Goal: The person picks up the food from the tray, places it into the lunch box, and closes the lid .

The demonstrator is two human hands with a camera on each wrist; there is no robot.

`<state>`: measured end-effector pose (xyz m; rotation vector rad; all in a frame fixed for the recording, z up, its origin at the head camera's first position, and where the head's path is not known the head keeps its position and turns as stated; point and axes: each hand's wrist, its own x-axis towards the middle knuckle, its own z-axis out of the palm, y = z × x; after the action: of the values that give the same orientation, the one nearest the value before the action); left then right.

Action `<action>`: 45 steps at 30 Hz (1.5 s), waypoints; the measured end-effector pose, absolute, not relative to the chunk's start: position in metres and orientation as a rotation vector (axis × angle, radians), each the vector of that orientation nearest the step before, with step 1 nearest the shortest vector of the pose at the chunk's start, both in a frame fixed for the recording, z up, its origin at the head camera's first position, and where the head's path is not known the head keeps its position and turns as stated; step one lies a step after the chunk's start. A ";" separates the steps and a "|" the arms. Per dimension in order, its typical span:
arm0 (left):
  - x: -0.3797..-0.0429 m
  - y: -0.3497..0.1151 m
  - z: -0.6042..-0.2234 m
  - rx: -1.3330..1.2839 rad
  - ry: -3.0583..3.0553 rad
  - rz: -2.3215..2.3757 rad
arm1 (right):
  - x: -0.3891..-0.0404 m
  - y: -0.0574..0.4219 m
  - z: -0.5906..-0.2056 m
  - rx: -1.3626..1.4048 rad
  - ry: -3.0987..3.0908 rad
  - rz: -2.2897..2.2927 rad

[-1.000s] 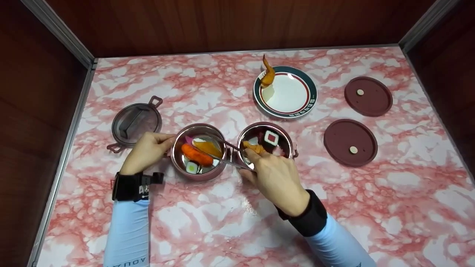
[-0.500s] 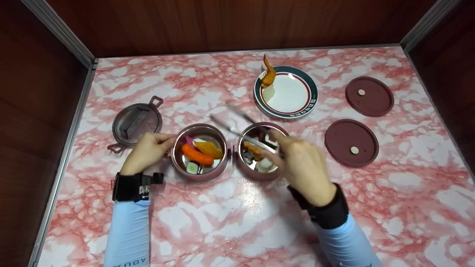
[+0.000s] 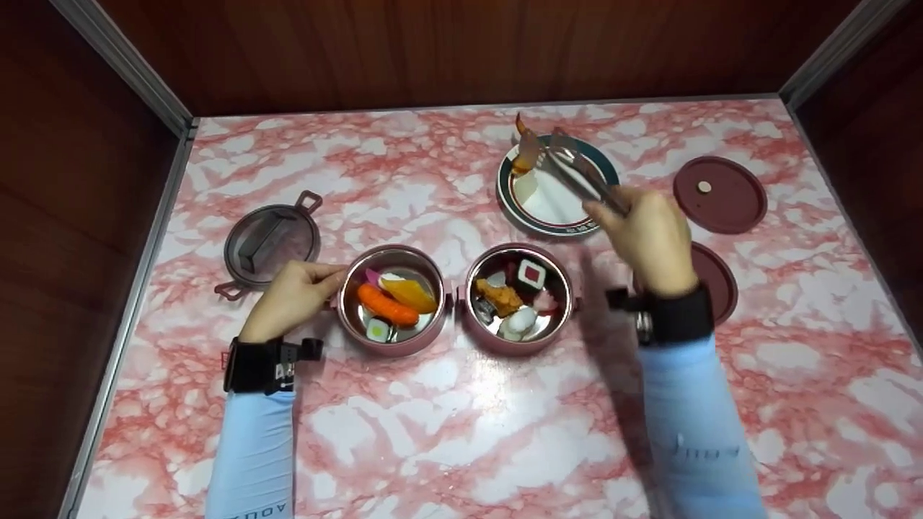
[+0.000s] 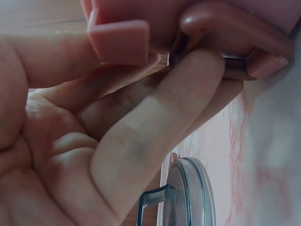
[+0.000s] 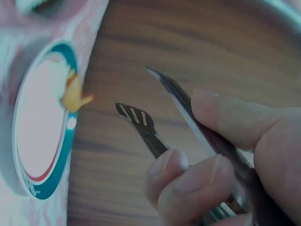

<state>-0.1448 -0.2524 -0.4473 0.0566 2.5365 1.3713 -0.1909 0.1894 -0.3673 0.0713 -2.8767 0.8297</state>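
Two small pink pots stand side by side mid-table in the head view. My left hand [image 3: 296, 299] holds the side handle [image 4: 235, 26] of the left pot [image 3: 393, 349], which contains an orange sausage [image 3: 387, 305], a yellow piece [image 3: 411, 294] and a sushi roll [image 3: 377, 329]. The right pot [image 3: 515, 346] holds another sushi roll [image 3: 531, 274], a fried piece [image 3: 497, 297] and white pieces. Raised near the plate [image 3: 551, 213], my right hand [image 3: 652, 241] grips metal tongs [image 5: 178, 101]. Their tips are spread, empty, and overlap a chicken wing [image 3: 520, 162] on the plate's left rim.
A clear lid [image 3: 270, 245] with two loops lies left of the left pot. Two dark red discs, the far one [image 3: 721, 205] and the near one [image 3: 714, 285], lie at the right; my right wrist partly covers the near one. Dark wood panels [image 3: 476, 50] border the table.
My right hand has lifted the tongs from over the pots and moved them up and right to the plate. The left hand stays at its pot, and the chicken wing remains on the rim.
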 end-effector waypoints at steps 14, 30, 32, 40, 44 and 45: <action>-0.143 -0.252 -0.448 0.066 2.551 1.336 | -0.250 0.159 -0.396 -0.102 -3.014 0.607; -0.146 -0.252 -0.447 0.087 2.548 1.361 | -0.223 0.178 -0.419 -0.183 -2.966 0.488; -0.146 -0.252 -0.446 0.089 2.546 1.366 | -0.220 0.181 -0.421 -0.192 -2.959 0.496; -0.144 -0.253 -0.445 0.082 2.559 1.357 | -0.225 0.179 -0.430 -0.173 -2.928 0.540; -0.144 -0.253 -0.445 0.079 2.554 1.359 | -0.228 0.176 -0.434 -0.159 -2.934 0.495; -0.144 -0.252 -0.445 0.080 2.553 1.362 | -0.228 0.176 -0.434 -0.161 -2.934 0.487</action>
<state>-0.1441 -0.2522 -0.4451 0.0803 2.5532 1.3624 -0.2277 0.1760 -0.4337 -0.1608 -2.9340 0.4873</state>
